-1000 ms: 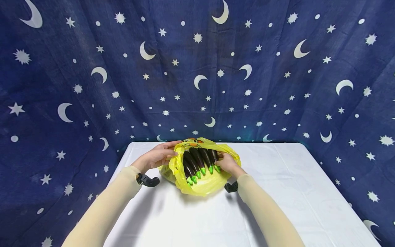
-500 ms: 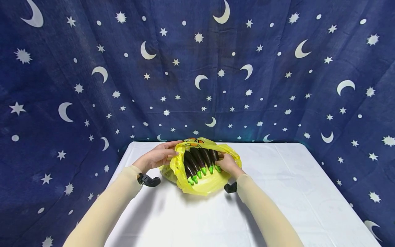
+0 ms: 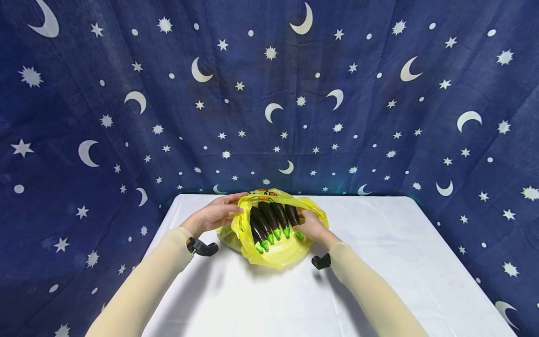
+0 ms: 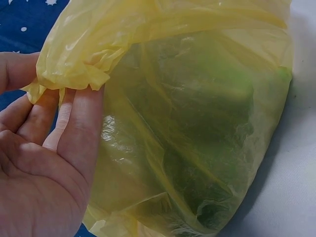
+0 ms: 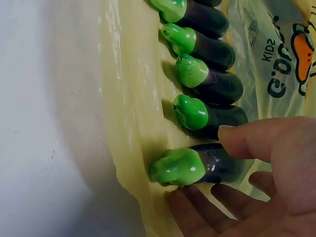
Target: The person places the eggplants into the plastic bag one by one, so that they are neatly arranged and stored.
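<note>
A yellow plastic bag (image 3: pixel 280 260) lies on its side with its mouth facing me. Inside it, several glossy dark eggplants (image 3: pixel 269 220) with bright green caps lie in a row, caps toward the opening. My left hand (image 3: pixel 214 215) holds the left rim of the mouth; in the left wrist view, gathered plastic sits between its thumb and fingers. Reaching in from the right, my right hand (image 3: pixel 312 226) grips the rightmost eggplant (image 5: pixel 180 168), thumb on one side and fingers on the other. A gap separates this eggplant from its neighbour. The far ends of the eggplants are partly hidden.
The bag lies on a white-covered table (image 3: pixel 379 262), near its back edge. Behind and at both sides hangs a dark blue curtain (image 3: pixel 269 126) with moons and stars. Orange and black print (image 5: pixel 289 64) shows on the bag.
The rightmost eggplant has shifted slightly right, away from the row, with my right hand and forearm moving right too. My left hand stays at the bag's rim.
</note>
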Demonstrator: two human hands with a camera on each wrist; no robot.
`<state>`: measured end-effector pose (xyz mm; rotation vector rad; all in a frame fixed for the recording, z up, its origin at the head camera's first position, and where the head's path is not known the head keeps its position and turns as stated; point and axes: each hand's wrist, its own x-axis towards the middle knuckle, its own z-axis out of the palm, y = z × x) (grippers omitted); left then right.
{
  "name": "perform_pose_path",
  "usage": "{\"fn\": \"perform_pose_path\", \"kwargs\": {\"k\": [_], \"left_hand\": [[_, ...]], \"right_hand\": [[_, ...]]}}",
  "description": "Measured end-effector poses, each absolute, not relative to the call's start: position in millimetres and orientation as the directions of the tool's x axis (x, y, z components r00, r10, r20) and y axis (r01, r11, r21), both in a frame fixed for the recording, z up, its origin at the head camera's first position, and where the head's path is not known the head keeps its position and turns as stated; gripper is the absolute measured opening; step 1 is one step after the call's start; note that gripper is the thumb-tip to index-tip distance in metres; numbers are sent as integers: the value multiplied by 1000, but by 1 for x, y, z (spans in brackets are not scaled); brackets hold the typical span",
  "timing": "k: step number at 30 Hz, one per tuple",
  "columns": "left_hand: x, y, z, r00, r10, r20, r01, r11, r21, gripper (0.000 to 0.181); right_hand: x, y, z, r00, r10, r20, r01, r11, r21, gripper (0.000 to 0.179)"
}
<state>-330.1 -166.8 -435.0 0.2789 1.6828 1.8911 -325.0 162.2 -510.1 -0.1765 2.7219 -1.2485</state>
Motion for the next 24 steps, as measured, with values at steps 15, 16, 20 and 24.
{"fn": "perform_pose_path", "kwargs": {"k": [15, 16, 20, 24], "left_hand": [[-328, -166, -439, -821, 527, -219, -257, 1, 966, 69], [-328, -166, -439, -820, 530, -217, -253, 5, 967, 69], [-327, -168, -439, -818, 537, -209, -229, 30, 973, 69], [-323, -170, -439, -813, 545, -202, -183, 89, 979, 70]], "right_hand": [[-301, 186, -496, -947, -319, -37, -186, 639, -747, 66], [-300, 188, -494, -945, -325, -28, -195, 633, -749, 65], [-294, 198, -490, -944, -330, 6, -214, 599, -772, 61], [-288, 211, -484, -951, -306, 36, -216, 582, -784, 56]]}}
